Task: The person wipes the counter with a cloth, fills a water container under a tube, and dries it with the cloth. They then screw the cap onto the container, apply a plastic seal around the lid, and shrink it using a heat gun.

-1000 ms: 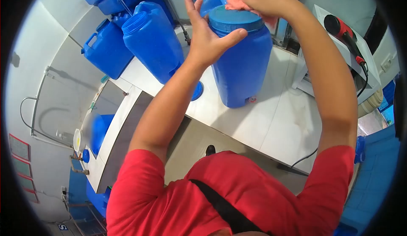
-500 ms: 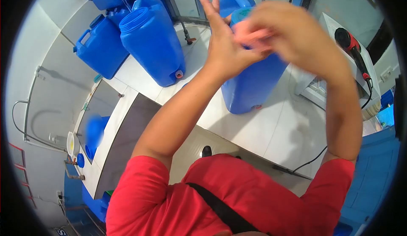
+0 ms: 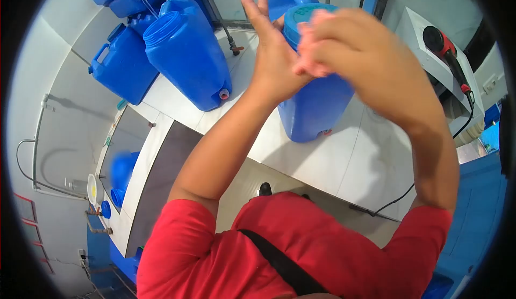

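A blue water container [image 3: 314,111] stands upright on the white tiled counter in front of me, with a blue-green cap [image 3: 301,17] on its mouth. My left hand [image 3: 273,49] is beside the cap, fingers stretched out and apart; whether its palm touches the cap is hidden. My right hand [image 3: 371,46], blurred by motion, is closed around a crumpled pink cloth [image 3: 314,41]. The cloth lies against the near side of the cap, close to my left thumb. A small reddish outlet [image 3: 325,132] shows low on the container.
An uncapped blue container [image 3: 188,57] stands at left, with a capped one [image 3: 126,65] beside it and several more behind. On the right, a red-and-black heat gun [image 3: 443,44] rests on a white box [image 3: 414,35]. A sink basin [image 3: 115,138] lies at left.
My right hand has shifted slightly left and up with the cloth, uncovering more of the cap. My left hand stays spread beside it. The view has shifted a little.
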Tool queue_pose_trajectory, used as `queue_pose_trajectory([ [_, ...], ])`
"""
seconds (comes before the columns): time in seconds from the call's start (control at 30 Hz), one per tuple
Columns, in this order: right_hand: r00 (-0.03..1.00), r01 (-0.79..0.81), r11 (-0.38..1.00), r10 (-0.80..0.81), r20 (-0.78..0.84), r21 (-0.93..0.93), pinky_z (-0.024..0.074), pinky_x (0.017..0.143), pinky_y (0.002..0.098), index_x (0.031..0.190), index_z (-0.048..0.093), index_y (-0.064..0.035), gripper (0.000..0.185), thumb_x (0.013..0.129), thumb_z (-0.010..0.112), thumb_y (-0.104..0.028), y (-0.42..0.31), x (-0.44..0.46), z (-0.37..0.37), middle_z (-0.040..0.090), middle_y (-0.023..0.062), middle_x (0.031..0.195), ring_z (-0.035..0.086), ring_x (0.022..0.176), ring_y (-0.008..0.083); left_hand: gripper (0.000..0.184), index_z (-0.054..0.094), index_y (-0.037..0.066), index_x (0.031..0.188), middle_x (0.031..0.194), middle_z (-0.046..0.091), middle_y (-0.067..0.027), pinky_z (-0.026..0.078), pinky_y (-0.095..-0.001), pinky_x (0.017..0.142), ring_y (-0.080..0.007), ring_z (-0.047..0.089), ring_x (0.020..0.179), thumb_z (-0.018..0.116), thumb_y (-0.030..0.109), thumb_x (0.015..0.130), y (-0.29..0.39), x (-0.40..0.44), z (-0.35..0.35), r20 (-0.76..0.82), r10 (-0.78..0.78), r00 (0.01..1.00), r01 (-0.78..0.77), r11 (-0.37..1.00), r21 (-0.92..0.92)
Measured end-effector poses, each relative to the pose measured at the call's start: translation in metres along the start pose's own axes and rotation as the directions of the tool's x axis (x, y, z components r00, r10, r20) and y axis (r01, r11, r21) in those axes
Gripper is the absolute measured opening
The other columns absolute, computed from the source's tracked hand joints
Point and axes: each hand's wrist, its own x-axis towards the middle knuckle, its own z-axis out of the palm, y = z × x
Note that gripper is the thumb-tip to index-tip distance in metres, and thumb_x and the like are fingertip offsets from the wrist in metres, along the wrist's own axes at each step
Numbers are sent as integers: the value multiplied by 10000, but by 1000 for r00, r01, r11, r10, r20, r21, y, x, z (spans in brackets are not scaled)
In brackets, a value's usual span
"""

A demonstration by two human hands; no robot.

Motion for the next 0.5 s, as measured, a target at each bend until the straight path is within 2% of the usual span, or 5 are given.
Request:
queue_pose_trajectory([
  [0.1, 937, -287, 952, 302, -174, 105, 535, 857, 341, 1034, 676, -92, 226, 835, 620, -1, 35, -57, 4, 675, 103, 1015, 657, 1037, 204, 1617, -332, -21, 1485, 1601, 69, -386, 388, -449, 1135, -421, 452, 1371, 954, 431, 616, 1, 4, 4, 1, -106, 994, 104, 969, -225],
  [0.2, 637, -650, 457, 764, 106, 607, 553, 738, 296, 1097, 659, -79, 277, 896, 506, 36, 62, -69, 53, 678, 102, 1071, 672, 947, 142, 1620, -317, -19, 1496, 1599, 59, -393, 388, -452, 1133, -418, 445, 1375, 961, 430, 607, -1, 3, 9, 9, -135, 991, 133, 952, -276],
  [0.3, 501, -325, 73, 859, 106, 943, 505, 533, 264, 1160, 638, -62, 264, 960, 472, -19, 91, -65, 108, 681, 65, 1016, 640, 783, 90, 1621, -304, -15, 1505, 1597, 51, -397, 379, -451, 1139, -423, 435, 1381, 968, 420, 599, -3, 1, 4, 6, -139, 990, 134, 944, -301],
  [0.4, 437, -625, 149, 880, 185, 766, 522, 690, 231, 1260, 620, -85, 289, 988, 526, -108, 52, -65, 70, 653, 42, 1071, 632, 909, 100, 1614, -294, -10, 1512, 1599, 52, -394, 368, -454, 1147, -427, 426, 1387, 970, 408, 599, -2, 1, 1, 13, -128, 992, 126, 946, -300],
  [0.5, 508, -462, 533, 814, -282, 709, 534, 795, 292, 1200, 640, -79, 238, 967, 609, -119, 0, -70, 68, 657, 62, 1103, 631, 1017, 155, 1607, -291, -7, 1516, 1600, 50, -392, 366, -457, 1148, -432, 416, 1395, 970, 409, 609, -3, 1, -2, 22, -102, 995, 104, 950, -293],
])
